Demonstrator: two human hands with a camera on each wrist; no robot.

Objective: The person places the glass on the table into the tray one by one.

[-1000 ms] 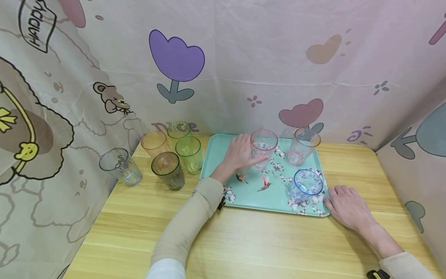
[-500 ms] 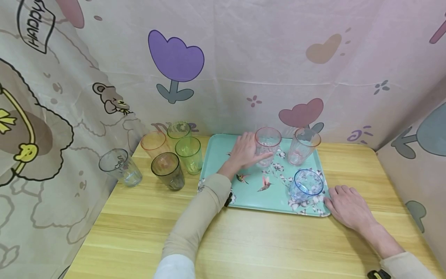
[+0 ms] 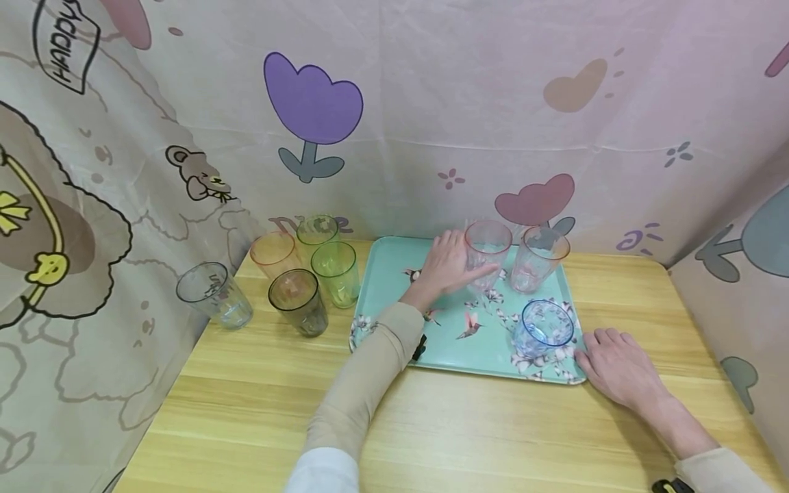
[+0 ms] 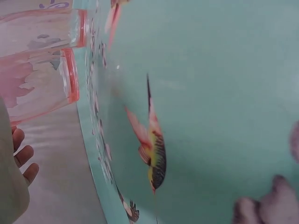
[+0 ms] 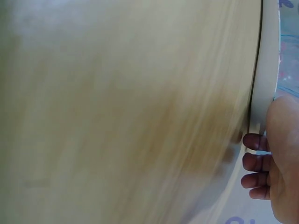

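On the mint-green tray [image 3: 459, 350] a clear pink-rimmed glass [image 3: 496, 255] stands upright. My left hand [image 3: 444, 263] lies against its left side, fingers straight and pointing away, thumb stretched across its front. A second pink-rimmed glass [image 3: 535, 263] is close on its right. In the left wrist view both glasses appear at upper left, the lower glass [image 4: 39, 88] just by my fingertips [image 4: 25, 154]. My right hand [image 3: 619, 363] rests on the table at the tray's front right corner, its thumb at the rim [image 5: 267, 60] and fingers loosely bent.
A short blue glass [image 3: 542, 329] stands at the tray's right front. Left of the tray are a brown glass [image 3: 302, 305], a green glass [image 3: 339, 274], an orange glass [image 3: 274, 253], a yellow-green glass [image 3: 317, 229] and a clear glass [image 3: 216, 294]. A printed curtain [image 3: 419, 103] hangs behind.
My left hand has moved to the right across the tray, and the pink-rimmed glass has shifted right with it, closer to the second one. My right hand has stayed in place.
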